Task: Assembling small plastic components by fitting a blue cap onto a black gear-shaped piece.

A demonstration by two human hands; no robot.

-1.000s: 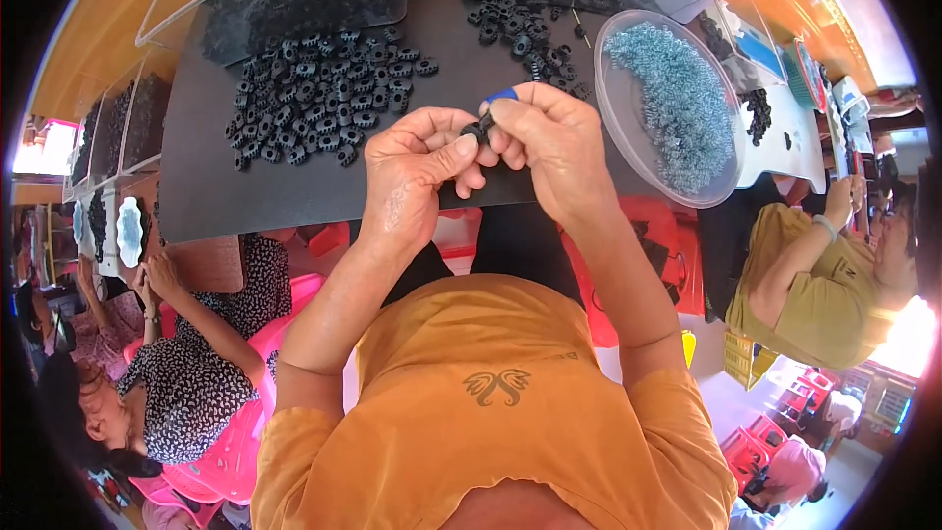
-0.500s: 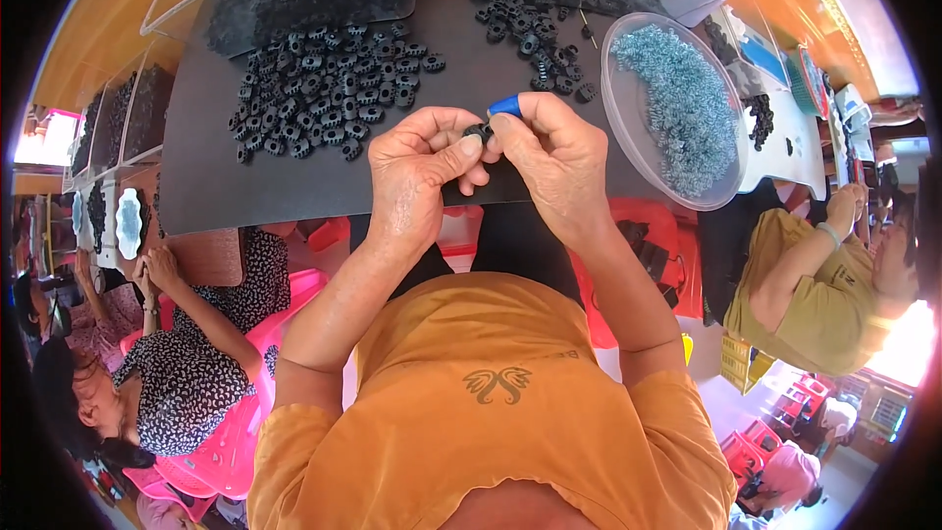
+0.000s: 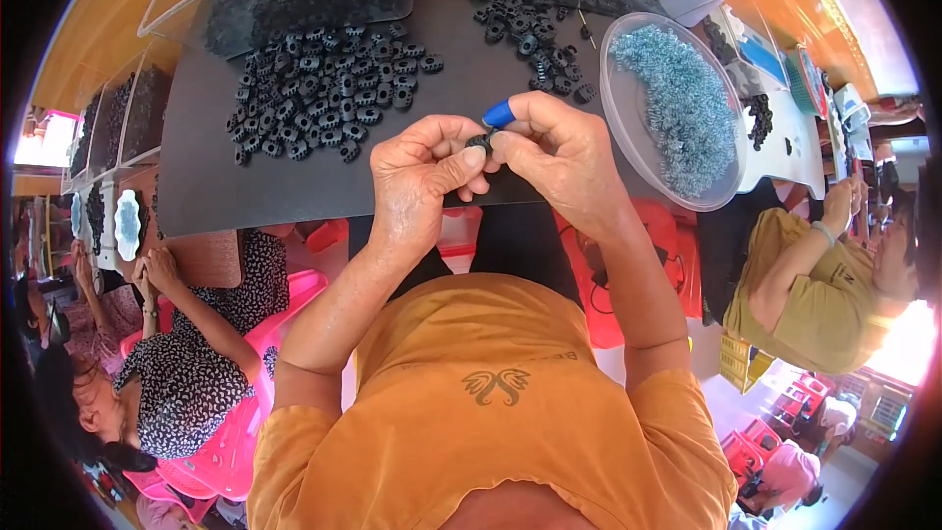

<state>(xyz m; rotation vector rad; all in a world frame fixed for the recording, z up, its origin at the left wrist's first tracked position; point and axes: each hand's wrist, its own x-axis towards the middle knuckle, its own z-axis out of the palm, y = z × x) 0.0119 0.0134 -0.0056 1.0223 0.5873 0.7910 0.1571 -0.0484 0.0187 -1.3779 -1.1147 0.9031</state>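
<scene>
Over the table's front edge my hands meet around a small black plastic part (image 3: 479,141). My left hand (image 3: 417,169) pinches it between thumb and fingers. From the other side my right hand (image 3: 561,162) grips its end with the thumb, the fingers curled behind. A blue finger cot (image 3: 498,115) covers my right index fingertip, which is raised just above the part. Much of the part is hidden by my fingers. Beyond my left hand lies a spread of black ridged plastic pieces (image 3: 324,88). More small black pieces (image 3: 535,44) lie beyond my right hand.
A round clear tray (image 3: 620,123) of small bluish metal springs stands at the right. Clear bins (image 3: 412,0) of black parts line the table's back. A thin stick (image 3: 585,25) lies near the smaller pile. People sit working on both sides, one on a pink chair (image 3: 231,442).
My right index finger has lifted slightly and shifted left, off my thumb. The right thumb has moved down a little against the black part. My left hand stays nearly in place.
</scene>
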